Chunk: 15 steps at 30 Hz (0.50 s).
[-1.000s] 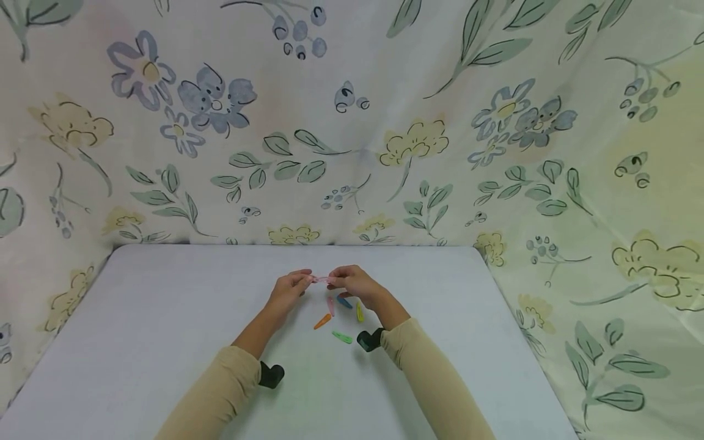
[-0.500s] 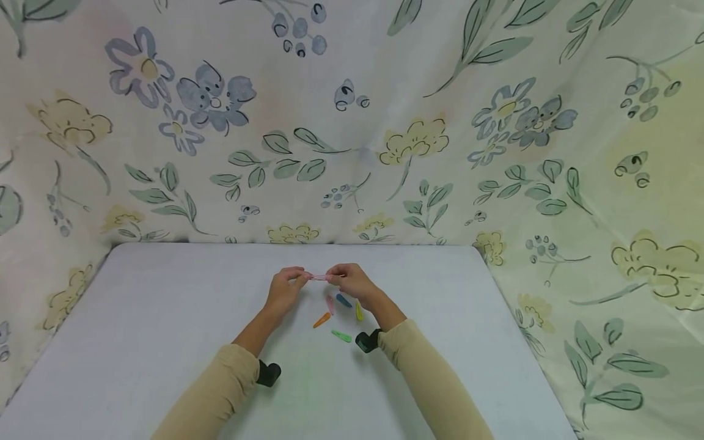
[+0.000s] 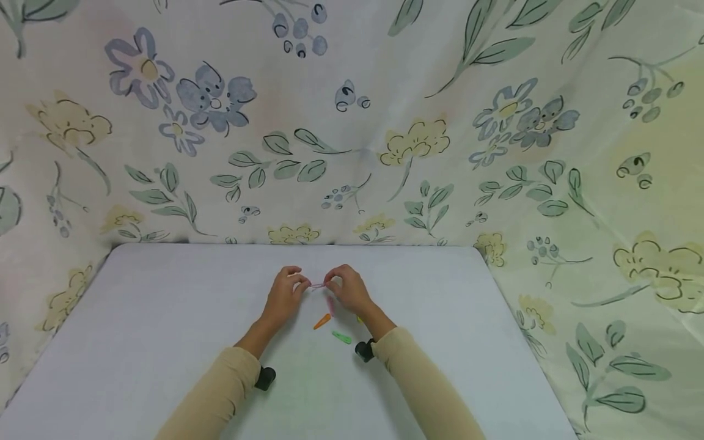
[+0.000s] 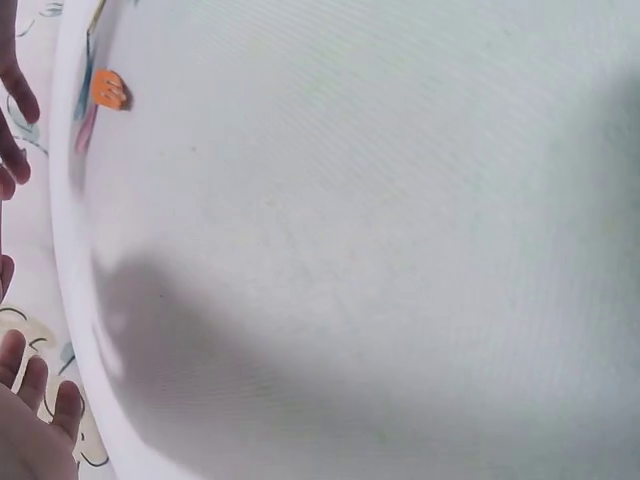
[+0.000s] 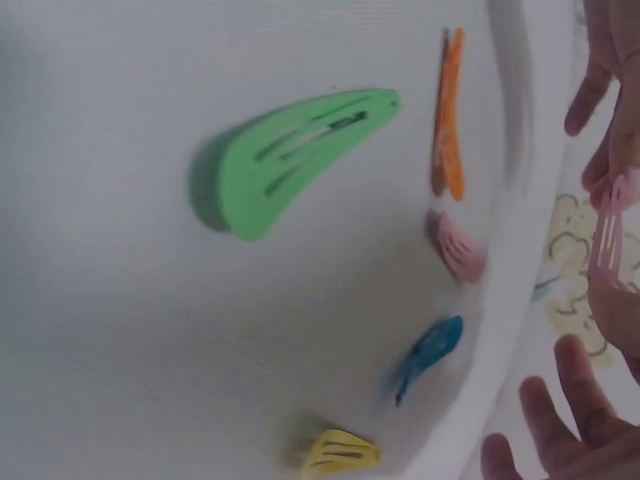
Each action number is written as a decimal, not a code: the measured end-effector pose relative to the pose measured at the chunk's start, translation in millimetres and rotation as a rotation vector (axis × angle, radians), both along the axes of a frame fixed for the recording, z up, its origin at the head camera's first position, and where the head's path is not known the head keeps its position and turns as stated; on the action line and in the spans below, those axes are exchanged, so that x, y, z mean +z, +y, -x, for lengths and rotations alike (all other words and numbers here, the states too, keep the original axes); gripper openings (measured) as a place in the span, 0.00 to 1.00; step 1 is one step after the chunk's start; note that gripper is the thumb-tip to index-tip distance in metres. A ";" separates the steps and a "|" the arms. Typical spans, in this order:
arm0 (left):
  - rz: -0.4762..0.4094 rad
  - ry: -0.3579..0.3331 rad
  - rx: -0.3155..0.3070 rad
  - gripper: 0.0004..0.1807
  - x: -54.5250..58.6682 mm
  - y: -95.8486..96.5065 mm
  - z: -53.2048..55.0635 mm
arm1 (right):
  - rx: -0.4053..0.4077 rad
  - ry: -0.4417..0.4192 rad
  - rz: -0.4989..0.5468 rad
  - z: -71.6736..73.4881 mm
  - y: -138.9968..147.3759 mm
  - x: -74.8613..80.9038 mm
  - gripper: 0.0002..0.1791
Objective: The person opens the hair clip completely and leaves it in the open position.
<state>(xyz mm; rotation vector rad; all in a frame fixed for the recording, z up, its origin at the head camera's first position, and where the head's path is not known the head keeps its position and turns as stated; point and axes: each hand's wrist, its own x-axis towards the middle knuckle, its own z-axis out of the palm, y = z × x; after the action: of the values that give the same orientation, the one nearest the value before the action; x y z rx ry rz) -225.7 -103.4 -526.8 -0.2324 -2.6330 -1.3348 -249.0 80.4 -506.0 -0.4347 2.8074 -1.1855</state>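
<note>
A pink snap hair clip (image 5: 608, 235) stretches between both hands above the far middle of the table. My left hand (image 3: 284, 295) pinches one end of it between thumb and index finger, its other fingers spread. The opposite end is pinched by my right hand (image 3: 352, 292). In the head view this clip shows as a thin pink line. Below the hands lie a second pink clip (image 5: 461, 248), an orange clip (image 3: 322, 321) and a green clip (image 3: 341, 337). The right wrist view also has a blue clip (image 5: 432, 350) and a yellow clip (image 5: 342, 452); my right hand hides the blue one from the head view.
The white table (image 3: 181, 318) spreads out on both sides of the arms. A flower-patterned cloth (image 3: 352, 183) hangs behind its far edge and along the sides. Each sleeve cuff carries a black wrist camera, such as the right one (image 3: 364, 351).
The held pink clip has come down slightly and turned to a thinner profile. My right hand has shifted a little left and now covers the blue clip and most of the yellow one.
</note>
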 end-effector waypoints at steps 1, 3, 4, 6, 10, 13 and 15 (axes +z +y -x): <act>0.012 -0.001 0.001 0.06 -1.5 -0.4 -0.2 | 0.002 0.015 -0.016 -0.3 -0.6 -2.1 0.03; 0.042 -0.005 0.003 0.05 -5.3 -1.1 0.0 | -0.001 0.029 -0.041 -0.6 -2.1 -5.9 0.03; 0.055 -0.010 0.003 0.05 -7.2 -1.4 0.1 | -0.005 0.030 -0.053 -1.0 -2.9 -7.5 0.03; 0.078 -0.012 0.006 0.05 -11.0 -2.0 0.4 | -0.016 0.018 -0.083 -1.8 -4.6 -10.0 0.04; 0.122 -0.005 0.014 0.05 -15.8 -2.4 0.1 | -0.022 0.000 -0.141 -3.0 -7.6 -12.9 0.05; 0.153 -0.002 0.016 0.05 -17.8 -2.3 -0.2 | -0.025 -0.008 -0.163 -3.0 -9.0 -14.7 0.04; 0.165 -0.007 0.014 0.06 -19.4 -2.2 -0.5 | -0.034 -0.013 -0.168 -2.9 -9.6 -16.3 0.04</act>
<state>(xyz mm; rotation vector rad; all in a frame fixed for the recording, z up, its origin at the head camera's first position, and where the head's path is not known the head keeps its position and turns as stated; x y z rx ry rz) -225.2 -105.6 -546.2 -0.2317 -2.7475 -1.1161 -246.1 70.8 -522.3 -0.3673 2.8836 -0.9433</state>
